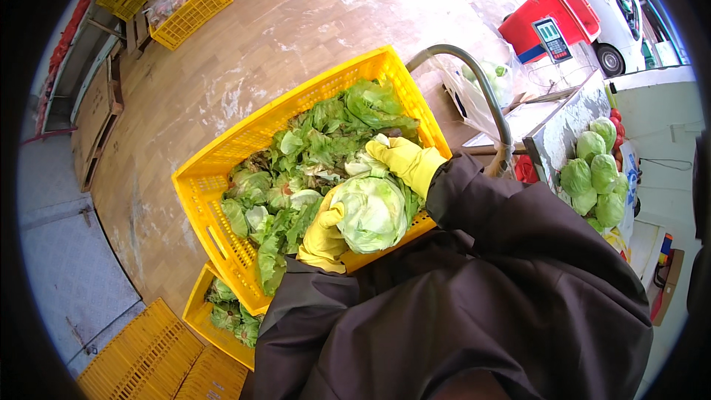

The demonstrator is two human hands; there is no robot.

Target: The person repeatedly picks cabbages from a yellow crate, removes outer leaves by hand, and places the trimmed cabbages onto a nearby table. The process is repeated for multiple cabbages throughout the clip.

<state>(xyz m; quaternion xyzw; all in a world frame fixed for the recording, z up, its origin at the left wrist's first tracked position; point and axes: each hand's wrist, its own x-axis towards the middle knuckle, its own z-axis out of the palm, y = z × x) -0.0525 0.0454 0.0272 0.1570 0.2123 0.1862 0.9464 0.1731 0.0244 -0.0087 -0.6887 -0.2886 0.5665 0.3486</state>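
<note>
A pale green head of lettuce rests in my left hand, which wears a yellow rubber glove and curls round its left side. My right hand, gloved alike, is just above the head, its fingers closed on a whitish piece of lettuce leaf. Both hands are over the near right part of a yellow plastic crate. Loose, partly browned lettuce leaves fill much of that crate. The underside of the held head is hidden.
Another crate with lettuce and stacked yellow crates stand lower left. A curved metal bar rises beyond the crate. At right, green cabbages lie by a metal-topped table; a digital scale display stands before a red bin.
</note>
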